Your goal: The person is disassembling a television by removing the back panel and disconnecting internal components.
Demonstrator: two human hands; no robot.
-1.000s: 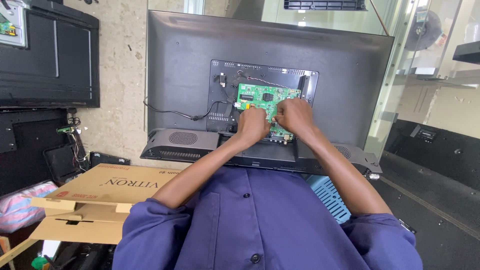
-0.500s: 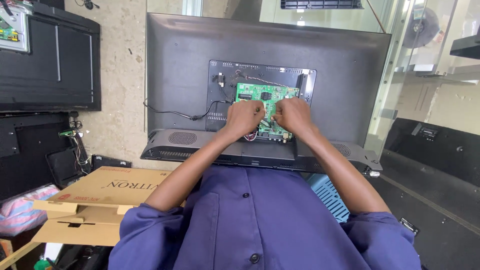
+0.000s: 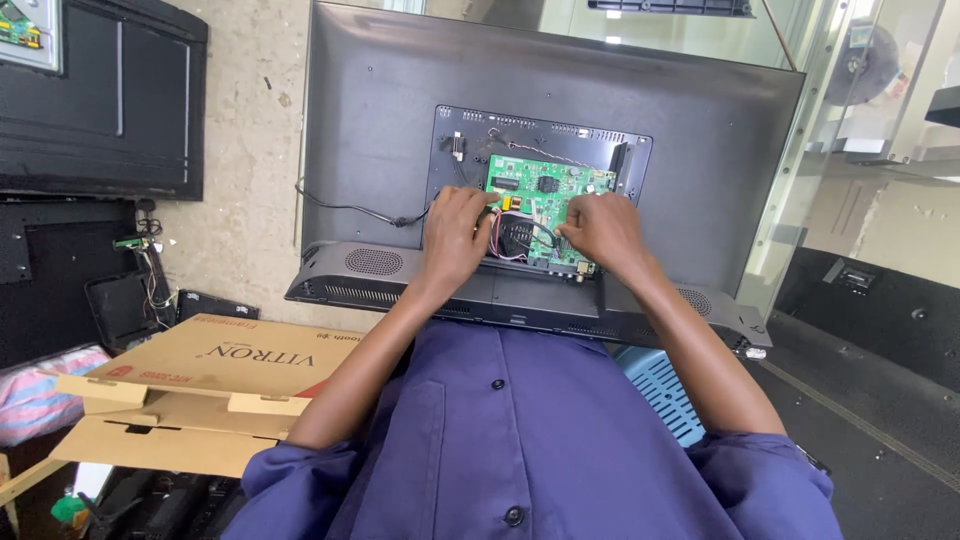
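Both hands have drifted slightly apart since a second ago, when they were bunched together over the middle of the board; now more of the green circuit board [image 3: 545,200] shows between them. We see it mounted in a dark recess on the back of a large television [image 3: 400,130], which leans upright against the wall in front of us. Our left hand [image 3: 455,235] rests on the board's left edge, fingers curled down onto it near a bundle of red and white wires [image 3: 497,235]; we cannot tell whether it pinches anything. Our right hand [image 3: 603,232] covers the board's lower right part, fingers bent, grip likewise unclear. A thin black cable [image 3: 350,208] trails left from the recess. An open cardboard box [image 3: 200,385] sits at lower left, beside our blue shirt [image 3: 520,440].
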